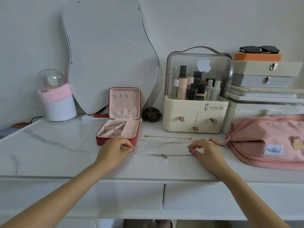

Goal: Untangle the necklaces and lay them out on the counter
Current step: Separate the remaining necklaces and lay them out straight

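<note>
Three necklaces lie stretched in rows on the white marble counter [65,145]. A gold chain [167,137] is farthest back, and a thin silver chain [166,141] lies just in front of it. Nearest me is a silver necklace with a bow pendant [162,155]. My left hand [115,150] pinches that necklace's left end with curled fingertips. My right hand [204,150] pinches its right end. The chain runs straight between both hands, flat on the counter.
An open red jewelry box [118,129] with pink lining stands just behind my left hand. A cream cosmetics organizer [195,119] is behind the necklaces. A pink zip bag [266,140] lies to the right. A mirror [108,55] leans on the wall.
</note>
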